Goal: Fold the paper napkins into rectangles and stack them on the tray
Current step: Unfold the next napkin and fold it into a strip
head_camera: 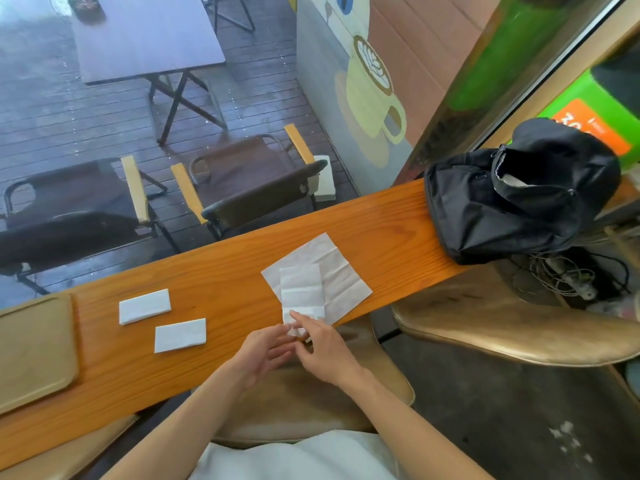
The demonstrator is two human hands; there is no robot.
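Two folded white napkin rectangles lie side by side on the wooden counter (225, 271): one (144, 306) farther back, one (180, 335) nearer me. To their right an unfolded napkin (341, 271) lies flat, with a narrower, partly folded napkin (301, 289) on top of it. My right hand (323, 348) pinches the near end of that narrow napkin at the counter's front edge. My left hand (265, 351) is beside it, fingers apart, its fingertips touching the same end. The tan tray (34, 348) sits at the far left with nothing on it.
A black backpack (519, 192) sits on the counter's right end. A tan stool (519, 327) stands to the right, another under me. Cables lie on the floor at right. Beyond the window are dark folding chairs and a table.
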